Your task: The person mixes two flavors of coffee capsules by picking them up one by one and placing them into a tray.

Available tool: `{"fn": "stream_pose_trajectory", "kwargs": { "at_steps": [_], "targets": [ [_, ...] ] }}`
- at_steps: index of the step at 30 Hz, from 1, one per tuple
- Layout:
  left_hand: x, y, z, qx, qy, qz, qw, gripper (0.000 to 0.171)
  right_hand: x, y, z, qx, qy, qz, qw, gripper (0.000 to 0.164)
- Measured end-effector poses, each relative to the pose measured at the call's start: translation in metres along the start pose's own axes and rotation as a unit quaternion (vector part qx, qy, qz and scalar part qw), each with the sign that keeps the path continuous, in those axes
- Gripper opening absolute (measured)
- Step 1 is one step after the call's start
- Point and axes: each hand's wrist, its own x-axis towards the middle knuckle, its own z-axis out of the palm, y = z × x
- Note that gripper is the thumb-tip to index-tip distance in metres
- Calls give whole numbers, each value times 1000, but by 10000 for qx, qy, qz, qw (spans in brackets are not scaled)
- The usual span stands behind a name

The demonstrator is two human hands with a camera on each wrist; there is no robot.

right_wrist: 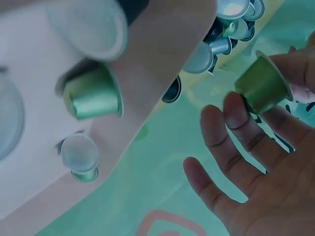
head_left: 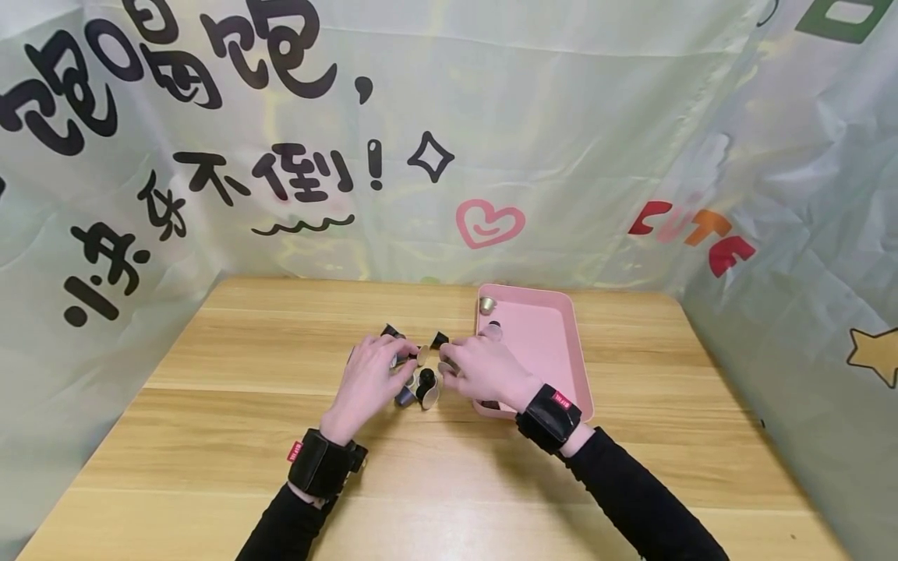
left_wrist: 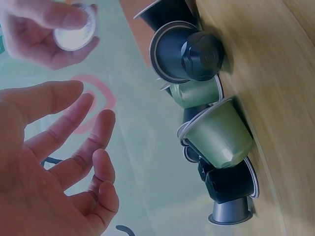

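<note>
My right hand (head_left: pixel 487 370) pinches a green coffee capsule (right_wrist: pixel 263 83) between thumb and fingers, beside the left side of a pink tray (head_left: pixel 543 343). In the left wrist view that capsule's round silver lid (left_wrist: pixel 75 33) faces the camera. My left hand (left_wrist: pixel 64 167) hovers at the left of a pile of coffee capsules, its fingers loosely bent with nothing between them. A green capsule (left_wrist: pixel 219 135) and a black capsule (left_wrist: pixel 203 56) lie in this pile on the table. Part of the pile is hidden behind both hands in the head view.
Inside the tray lie several capsules: a gold-toned capsule (head_left: pixel 487 305) in the far left corner, a green capsule (right_wrist: pixel 93 93) on its side, and others along the left side. The wooden table (head_left: pixel 266 436) meets a printed cloth (head_left: pixel 393 249) at the back and sides.
</note>
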Motion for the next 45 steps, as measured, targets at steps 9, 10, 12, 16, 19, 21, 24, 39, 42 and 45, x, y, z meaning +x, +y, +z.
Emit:
{"fn": "stream_pose_trajectory", "kwargs": {
  "at_steps": [9, 10, 12, 16, 19, 21, 24, 39, 42, 45],
  "targets": [
    [0, 0, 0, 0, -50, -49, 10000, 17, -4, 14, -18, 19, 176, 70, 9998, 8],
    [0, 0, 0, -3, -45, -40, 10000, 17, -5, 16, -20, 8, 194, 77, 9998, 8],
    [-1, 0, 0, 7, -11, -15, 10000, 18, -6, 21, -24, -3, 220, 107, 9997, 10],
    [-1, 0, 1, 10, 25, 16, 10000, 19, -9, 29, -34, 27, 264, 244, 9993, 11],
    [-1, 1, 1, -11, 19, 38, 10000, 19, -9, 36, -41, 27, 431, 322, 9985, 12],
    [-1, 1, 1, -33, 7, 42, 10000, 20, -9, 40, -46, 38, 580, 307, 9978, 13],
    [-1, 1, 0, -46, -23, 31, 10000, 20, -8, 46, -52, 157, 778, 315, 9963, 11],
    [0, 1, 2, -2, -85, 6, 10000, 18, -11, 91, -39, 686, 706, 1109, 9889, 28],
    [0, 1, 2, 0, -82, -11, 10000, 18, -12, 97, -34, 779, 560, 1256, 9874, 27],
    [0, 0, 3, 6, -78, -22, 10000, 17, -14, 102, -31, 820, 493, 1334, 9864, 24]
  ]
}}
